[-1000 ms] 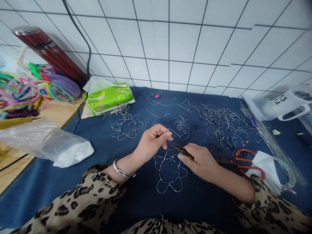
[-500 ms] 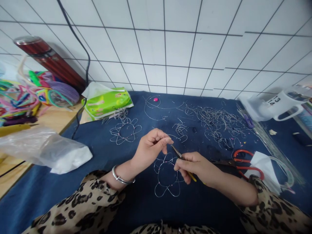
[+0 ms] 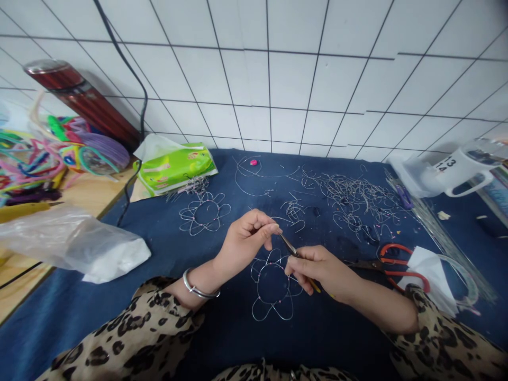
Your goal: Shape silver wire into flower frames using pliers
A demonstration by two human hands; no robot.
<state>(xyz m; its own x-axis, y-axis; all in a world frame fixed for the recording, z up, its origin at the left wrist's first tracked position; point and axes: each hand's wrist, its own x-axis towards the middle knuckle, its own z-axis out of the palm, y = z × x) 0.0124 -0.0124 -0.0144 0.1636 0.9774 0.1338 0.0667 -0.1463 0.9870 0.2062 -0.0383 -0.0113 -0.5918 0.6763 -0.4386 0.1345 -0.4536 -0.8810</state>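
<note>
My left hand [image 3: 248, 238] pinches a thin piece of wire [image 3: 281, 219] between thumb and forefinger. In my right hand [image 3: 317, 267] are pliers [image 3: 288, 244] with yellow handles, their jaws touching the tips of my left fingers. Whether the jaws grip the wire is too small to tell. Below both hands a flower-shaped wire frame [image 3: 272, 302] with small pink beads lies on the dark blue cloth [image 3: 222, 338], partly covered by my right hand. A second wire flower [image 3: 205, 231] lies to the left of my left hand.
Cut wire scraps [image 3: 353, 196] are heaped at the back right, near red-handled scissors [image 3: 397, 264] and a bundle of straight wires [image 3: 456, 254]. A green tissue pack [image 3: 174, 166] lies back left; a plastic bag [image 3: 79, 243] is in front. A white mug [image 3: 464, 169] stands far right.
The pliers' tips have moved slightly up and left to meet my left fingertips. My left hand stays nearly still.
</note>
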